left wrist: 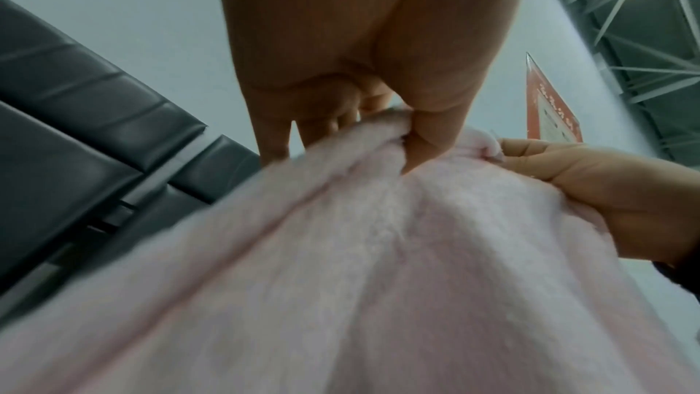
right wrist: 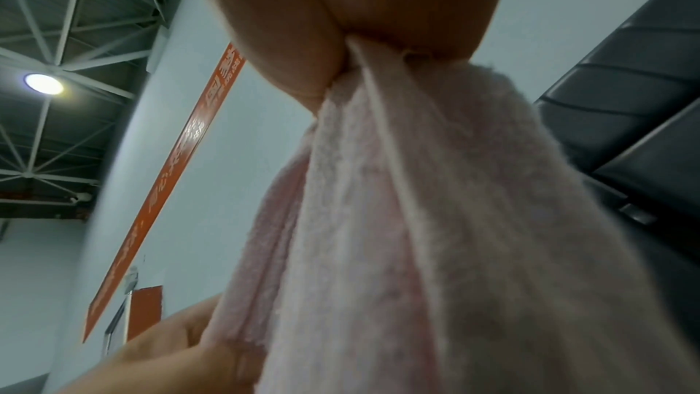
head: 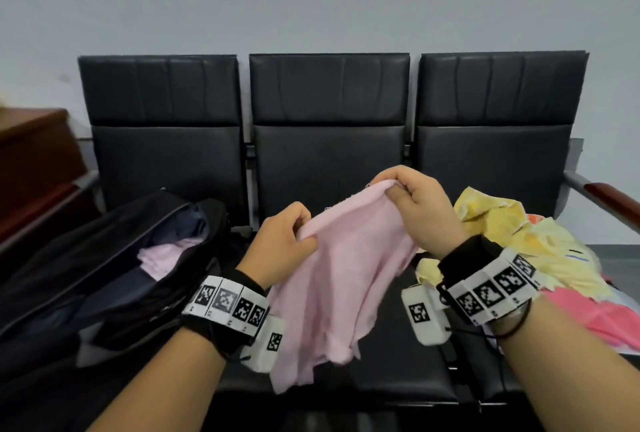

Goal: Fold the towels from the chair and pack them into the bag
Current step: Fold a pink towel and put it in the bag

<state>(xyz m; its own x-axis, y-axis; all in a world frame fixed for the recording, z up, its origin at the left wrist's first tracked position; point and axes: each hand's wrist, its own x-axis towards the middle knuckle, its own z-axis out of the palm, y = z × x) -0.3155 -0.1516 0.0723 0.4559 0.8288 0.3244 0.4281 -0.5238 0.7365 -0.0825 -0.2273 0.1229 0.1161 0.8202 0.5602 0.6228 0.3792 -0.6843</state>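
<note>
A pale pink towel [head: 346, 258] hangs in the air over the middle seat, held by its top edge. My left hand [head: 289, 236] pinches the lower left end of that edge, and my right hand [head: 408, 194] pinches the higher right end. In the left wrist view the pink towel [left wrist: 360, 265] bunches under my left hand [left wrist: 401, 128]. In the right wrist view the pink towel [right wrist: 435, 220] drops from my right hand [right wrist: 348, 50]. A black bag [head: 104, 258] lies open on the left seat with a folded pink towel [head: 166, 255] inside.
A heap of yellow towels [head: 519, 241] and a bright pink one [head: 595, 317] lies on the right seat. The black three-seat bench [head: 329, 113] stands against a grey wall. A wooden armrest [head: 609, 199] is at the far right, a brown cabinet [head: 34, 154] at the left.
</note>
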